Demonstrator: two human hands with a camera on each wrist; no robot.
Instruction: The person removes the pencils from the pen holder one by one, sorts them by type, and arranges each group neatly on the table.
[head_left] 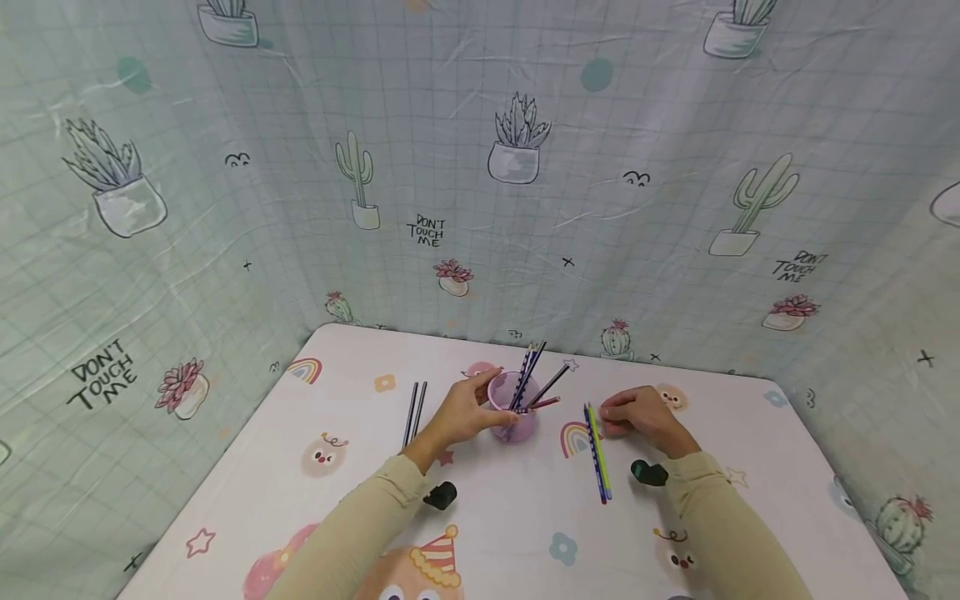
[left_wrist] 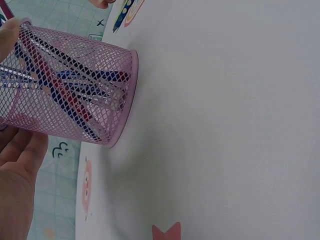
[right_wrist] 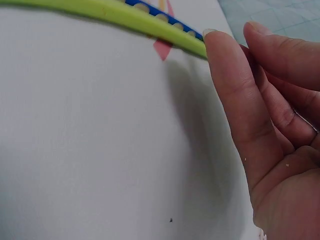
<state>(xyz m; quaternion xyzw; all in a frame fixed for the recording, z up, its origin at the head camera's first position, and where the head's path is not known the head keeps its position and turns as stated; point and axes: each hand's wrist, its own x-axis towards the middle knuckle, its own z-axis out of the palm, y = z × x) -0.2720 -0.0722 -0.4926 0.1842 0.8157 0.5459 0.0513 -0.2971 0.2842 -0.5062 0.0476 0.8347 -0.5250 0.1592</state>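
Note:
A pink mesh pencil cup (head_left: 517,429) holds several pencils (head_left: 527,375), most of them dark and one red, leaning various ways. My left hand (head_left: 468,410) grips the cup, thumb on the near side and fingers around the far side. In the left wrist view the cup's mesh (left_wrist: 75,90) shows the pencils crossing inside. To the right, a blue dotted pencil (head_left: 596,458) and a yellow-green pencil (head_left: 602,467) lie side by side on the table. My right hand (head_left: 641,417) is beside their far ends, holding nothing; its thumb (right_wrist: 232,80) overlaps the pencil ends in the right wrist view.
Two dark pencils (head_left: 415,412) lie left of my left hand, partly behind the forearm. The white table (head_left: 510,517) has printed cartoon figures. A cloth with cactus prints (head_left: 465,167) hangs behind and along the sides. Black wrist straps (head_left: 648,473) show at both sleeves.

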